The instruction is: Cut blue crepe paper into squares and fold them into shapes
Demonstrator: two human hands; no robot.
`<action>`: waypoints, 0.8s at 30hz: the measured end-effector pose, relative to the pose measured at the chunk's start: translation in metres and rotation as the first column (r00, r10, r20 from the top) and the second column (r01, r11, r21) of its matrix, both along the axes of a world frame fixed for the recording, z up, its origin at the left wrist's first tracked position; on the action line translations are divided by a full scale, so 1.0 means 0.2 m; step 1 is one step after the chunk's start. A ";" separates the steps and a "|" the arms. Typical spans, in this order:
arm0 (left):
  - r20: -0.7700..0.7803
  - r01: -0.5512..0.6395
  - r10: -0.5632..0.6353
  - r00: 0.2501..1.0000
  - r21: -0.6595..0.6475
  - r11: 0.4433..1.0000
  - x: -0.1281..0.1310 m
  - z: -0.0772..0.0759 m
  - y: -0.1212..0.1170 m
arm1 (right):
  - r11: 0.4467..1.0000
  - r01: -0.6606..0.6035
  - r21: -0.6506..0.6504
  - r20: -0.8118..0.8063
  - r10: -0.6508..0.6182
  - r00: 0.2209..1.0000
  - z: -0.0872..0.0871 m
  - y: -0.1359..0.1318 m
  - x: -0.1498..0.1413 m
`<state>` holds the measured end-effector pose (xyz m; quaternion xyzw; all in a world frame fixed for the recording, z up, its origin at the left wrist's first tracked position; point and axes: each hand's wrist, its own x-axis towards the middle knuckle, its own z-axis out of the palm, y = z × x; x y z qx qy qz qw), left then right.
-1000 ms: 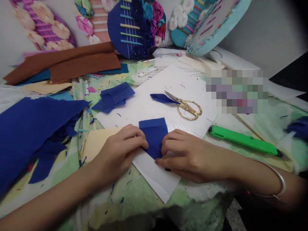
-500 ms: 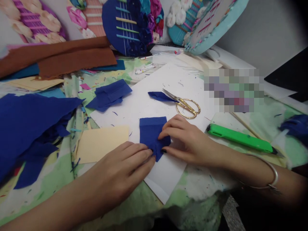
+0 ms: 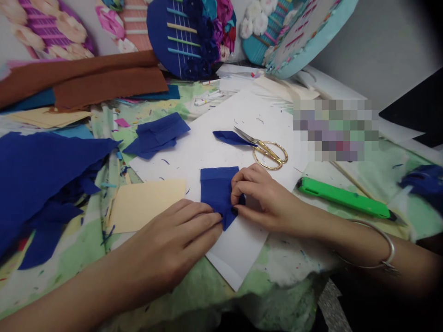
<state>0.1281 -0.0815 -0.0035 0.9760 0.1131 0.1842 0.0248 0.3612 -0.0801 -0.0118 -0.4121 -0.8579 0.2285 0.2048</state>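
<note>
A small blue crepe paper piece lies on white paper sheets, its lower end between both hands. My left hand is closed over its lower left edge, fingertips together; the thumb is mostly hidden. My right hand pinches the paper's right edge between thumb and curled fingers, and a bit of blue shows behind them. Gold-handled scissors lie just beyond the right hand, beside a narrow folded blue strip. Left of the piece rests a cream card.
A green utility knife lies right of my right hand. Blue crepe scraps and a large blue sheet are at the left. Brown crepe paper lies behind. Decorated round boards stand along the back.
My right fingers have curled in closer together at the paper's right edge. The left hand stays nearly in place; the scissors and card have not moved.
</note>
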 end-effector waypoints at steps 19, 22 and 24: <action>-0.025 0.015 -0.015 1.000 -0.021 1.000 0.01 -0.03 0.00 | 0.998 0.047 0.037 0.017 -0.048 0.999 -0.02 -0.01 -0.01; -0.041 0.014 -0.016 0.999 -0.044 0.999 0.00 -0.04 0.00 | 0.998 0.052 0.038 0.020 -0.053 0.998 -0.02 -0.01 -0.02; -0.042 0.019 -0.021 0.999 -0.052 0.998 0.00 -0.04 0.00 | 0.998 0.053 0.039 0.023 -0.054 0.998 -0.02 -0.01 -0.02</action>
